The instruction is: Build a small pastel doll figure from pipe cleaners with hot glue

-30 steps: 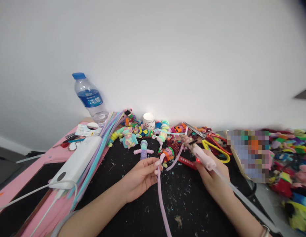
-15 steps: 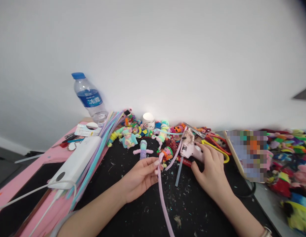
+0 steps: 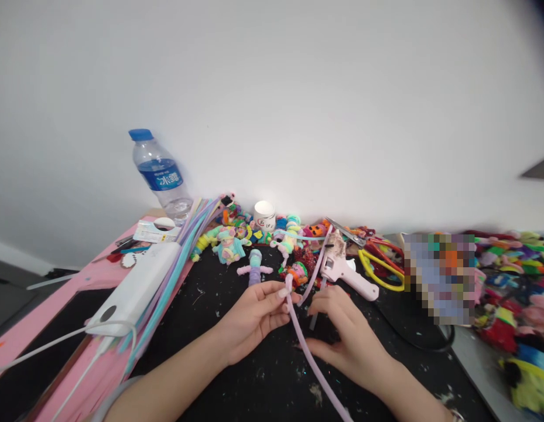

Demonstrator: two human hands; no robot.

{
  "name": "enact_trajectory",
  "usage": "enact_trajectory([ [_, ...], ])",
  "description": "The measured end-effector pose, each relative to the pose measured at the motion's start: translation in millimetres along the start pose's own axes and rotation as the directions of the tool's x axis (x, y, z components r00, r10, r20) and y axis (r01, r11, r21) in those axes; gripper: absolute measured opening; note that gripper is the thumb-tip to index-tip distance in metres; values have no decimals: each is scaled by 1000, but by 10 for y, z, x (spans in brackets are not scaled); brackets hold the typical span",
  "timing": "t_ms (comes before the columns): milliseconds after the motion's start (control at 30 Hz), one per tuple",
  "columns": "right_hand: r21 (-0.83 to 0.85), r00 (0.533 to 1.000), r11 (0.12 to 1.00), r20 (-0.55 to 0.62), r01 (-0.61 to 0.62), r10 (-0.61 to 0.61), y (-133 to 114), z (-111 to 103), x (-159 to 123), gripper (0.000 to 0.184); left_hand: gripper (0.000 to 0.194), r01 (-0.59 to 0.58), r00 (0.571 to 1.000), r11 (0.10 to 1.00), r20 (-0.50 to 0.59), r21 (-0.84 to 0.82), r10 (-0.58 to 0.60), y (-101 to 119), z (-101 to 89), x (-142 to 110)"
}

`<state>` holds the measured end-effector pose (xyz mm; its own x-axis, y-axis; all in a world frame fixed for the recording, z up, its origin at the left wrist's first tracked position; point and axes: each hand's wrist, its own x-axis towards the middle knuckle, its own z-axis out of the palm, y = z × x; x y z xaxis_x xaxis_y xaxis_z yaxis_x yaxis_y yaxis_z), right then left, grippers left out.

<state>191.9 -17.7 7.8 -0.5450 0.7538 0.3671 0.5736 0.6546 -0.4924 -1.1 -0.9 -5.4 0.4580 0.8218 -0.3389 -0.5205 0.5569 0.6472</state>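
Between the thumb and fingers of my left hand [image 3: 260, 313] is the upper end of a long lilac pipe cleaner [image 3: 313, 358], which curves down past the bottom of the view. My right hand [image 3: 348, 340] is just to the right of it, thumb and fingers apart, holding nothing. Beyond the right hand a pale pink glue gun [image 3: 348, 275] lies on the black mat, a translucent glue stick [image 3: 314, 321] sticking out toward me. A small purple and teal pipe-cleaner doll [image 3: 255, 266] lies behind my left hand.
Scissors [image 3: 381, 269] with yellow handles lie behind the glue gun. A white power strip [image 3: 133, 287] and a bundle of pastel pipe cleaners [image 3: 179, 264] run along the left. Fuzzy figures and a paper cup [image 3: 264, 217] line the wall, beside a water bottle [image 3: 161, 176].
My right hand has let go of the glue gun and moved left, close to the pipe cleaner. The pipe cleaner's lower part has swung right; my left hand still pinches its upper end.
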Motion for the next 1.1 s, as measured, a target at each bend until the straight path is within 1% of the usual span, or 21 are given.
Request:
enact_trajectory([
  [67, 46, 999, 999, 38, 4, -6, -41, 28, 0, 23, 15, -25, 1000, 998, 6, 52, 25, -11, 17, -9],
  [133, 66, 999, 998, 48, 12, -15, -66, 40, 7, 17, 17, -52, 999, 993, 6, 109, 51, -17, 38, -20],
  [200, 80, 999, 996, 31, 32, -35, -85, 36, 19, 8, 17, -75, 997, 984, -6, 160, 77, -20, 57, -28],
  [233, 84, 999, 995, 7, 51, -51, -94, 30, 26, 6, 17, -84, 996, 980, -17, 181, 89, -20, 65, -32],
  [333, 93, 994, 991, -62, 97, -91, -118, 12, 43, 12, 18, -100, 992, 961, -47, 257, 116, -29, 77, -37],
  [433, 108, 996, 992, -62, 64, -57, -118, 12, 40, 14, 18, -107, 990, 939, -49, 327, 130, -48, 73, -34],
  [533, 123, 997, 992, -67, 41, -33, -104, 25, 31, 16, 17, -117, 989, 929, -41, 352, 140, -60, 66, -30],
  [700, 140, 994, 989, -100, 48, -35, -100, 21, 37, 16, 17, -120, 988, 918, -42, 377, 147, -48, 77, -36],
  [833, 106, 993, 993, -107, 59, -48, -83, 16, 40, 17, 17, -119, 988, 916, -48, 383, 148, -42, 86, -42],
  [1000, 70, 986, 991, -131, 111, -101, -61, 19, 50, 18, 20, -139, 984, 906, -49, 400, 172, -46, 79, -35],
  [1100, 64, 986, 991, -130, 114, -105, -61, 18, 54, 19, 19, -144, 983, 898, -44, 417, 178, -47, 75, -33],
])
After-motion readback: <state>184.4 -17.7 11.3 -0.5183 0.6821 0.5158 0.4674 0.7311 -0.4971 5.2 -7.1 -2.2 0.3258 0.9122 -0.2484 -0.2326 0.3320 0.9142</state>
